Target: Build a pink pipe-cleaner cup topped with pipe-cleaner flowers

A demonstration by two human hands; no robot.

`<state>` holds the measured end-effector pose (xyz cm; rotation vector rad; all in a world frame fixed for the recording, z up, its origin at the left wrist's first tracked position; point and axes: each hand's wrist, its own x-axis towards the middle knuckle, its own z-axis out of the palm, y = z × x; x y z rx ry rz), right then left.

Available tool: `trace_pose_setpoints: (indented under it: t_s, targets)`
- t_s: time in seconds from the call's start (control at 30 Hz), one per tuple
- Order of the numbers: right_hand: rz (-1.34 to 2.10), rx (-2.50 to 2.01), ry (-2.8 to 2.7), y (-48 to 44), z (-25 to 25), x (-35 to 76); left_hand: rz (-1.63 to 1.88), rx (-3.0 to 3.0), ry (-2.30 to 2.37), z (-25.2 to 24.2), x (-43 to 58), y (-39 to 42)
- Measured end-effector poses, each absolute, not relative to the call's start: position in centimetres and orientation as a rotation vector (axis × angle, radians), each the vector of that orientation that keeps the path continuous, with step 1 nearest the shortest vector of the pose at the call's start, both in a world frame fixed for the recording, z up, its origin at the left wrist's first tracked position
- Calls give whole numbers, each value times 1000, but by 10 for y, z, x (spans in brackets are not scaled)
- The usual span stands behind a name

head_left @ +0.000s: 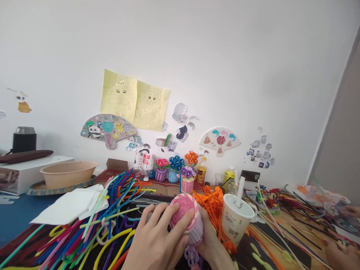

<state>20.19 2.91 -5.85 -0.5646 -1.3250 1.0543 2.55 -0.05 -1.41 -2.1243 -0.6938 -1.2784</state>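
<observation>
Held in front of me is a small pipe-cleaner pot (196, 229). Its pink spiral round end faces me, ringed by a pink and cream twisted rim, and its side is ribbed lavender. My left hand (160, 236) grips it from the left, fingers laid across the spiral and rim. Behind and along its right side wraps my right hand (210, 236), its fingers mostly hidden by the pot. Purple looped pipe cleaner (191, 256) shows below the pot, between my hands; whether it is joined to the pot I cannot tell.
Loose coloured pipe cleaners (70, 240) spread at left, orange ones (210, 200) just beyond my right hand. A drink cup (237, 221) with a straw stands close on the right. Finished flower pots (173, 176) line the back. Another person's hand (341, 255) is at far right.
</observation>
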Motion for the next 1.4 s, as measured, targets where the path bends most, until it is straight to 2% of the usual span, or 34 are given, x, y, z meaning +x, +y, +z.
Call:
trace_pose_setpoints:
  t_s: [0.4, 0.6, 0.87, 1.17, 1.3, 1.4]
  targets:
    - [1243, -589, -1281, 10, -29, 178, -1129, -2173, -669, -9, 16, 4]
    - [857, -522, -1340, 14, -31, 172, -1210, -2083, -720, -16, 22, 5]
    - [419, -741, -1390, 13, -31, 169, -1263, -2212, -669, -13, 19, 0]
    - [206, -712, -1413, 9, -36, 159, -2273, -2511, -1470, -17, 20, 10]
    - [207, -569, -1456, 10, -42, 149, -2415, -2776, -1418, -16, 27, 8]
    - [367, -531, -1502, 4, -37, 145, -2507, -2772, -1415, -11, 28, 2]
